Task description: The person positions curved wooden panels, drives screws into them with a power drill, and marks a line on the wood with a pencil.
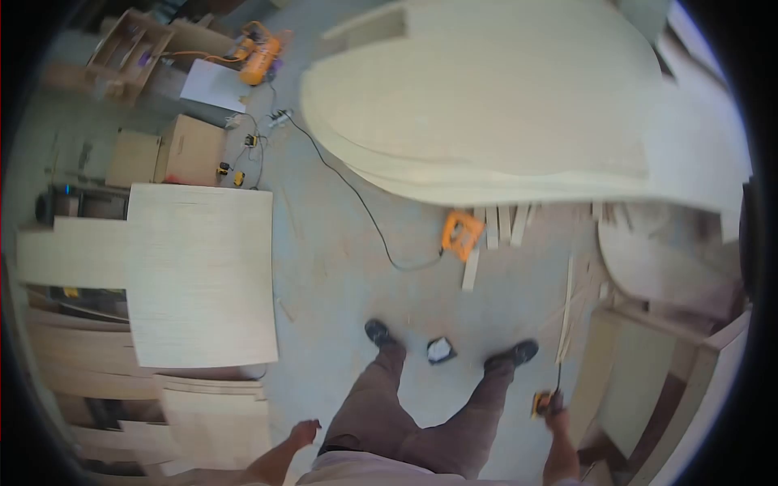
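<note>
Gripping yellow-and-black power tool (539, 403) in right hand (556, 411), low on the right, near open wooden frame (601, 360); can't make out each finger. Pointing its thin dark end toward long wood strip (566, 316) on floor (340, 283). Holding left hand (305, 433) by the left thigh, nearest stacked sheets (215, 421); can't tell if closed or just loosely curled.

Containers: looking into open wooden box (156, 71), top left, split by divider; can see something purple inside, too blurred to name. Can see brown box (194, 150) below it, just beside large pale sheet (203, 275); can't tell contents. Can see pale panel (648, 381) within the open wooden frame, rest too dim to read. Also seeing black square item with white piece on it (440, 350) between the shoes; can't tell if tray or pad. Spotting orange tool (462, 235) beside wood offcuts (505, 223), on black cord (356, 198).
</note>
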The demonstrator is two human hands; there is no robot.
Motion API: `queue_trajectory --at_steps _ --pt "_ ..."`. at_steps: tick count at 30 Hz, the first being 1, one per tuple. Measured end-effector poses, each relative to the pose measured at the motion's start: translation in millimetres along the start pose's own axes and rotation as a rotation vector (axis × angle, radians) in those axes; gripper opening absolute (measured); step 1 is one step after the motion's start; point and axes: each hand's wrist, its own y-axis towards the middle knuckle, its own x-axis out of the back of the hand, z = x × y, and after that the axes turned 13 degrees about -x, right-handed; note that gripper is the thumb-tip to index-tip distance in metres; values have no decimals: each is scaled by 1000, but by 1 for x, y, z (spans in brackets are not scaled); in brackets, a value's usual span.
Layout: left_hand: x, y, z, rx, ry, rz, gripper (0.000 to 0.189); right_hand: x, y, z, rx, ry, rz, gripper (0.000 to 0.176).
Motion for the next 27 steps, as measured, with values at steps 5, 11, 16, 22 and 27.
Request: queue_trajectory --at_steps 5,11,16,22,27 --pt "1 36 101 -70 0 44 28 97 -208 76 -113 76 197 44" --pt "148 97 133 219 -865 -542 44 147 -367 266 -61 -199 258 53" --pt "304 181 175 -68 -884 -861 41 147 -410 453 118 -284 270 58" --pt "535 240 251 -182 -607 -1021 35 101 -362 676 586 -468 94 65" --pt "666 241 318 171 -1069 -895 31 111 -349 843 850 -650 48 78"
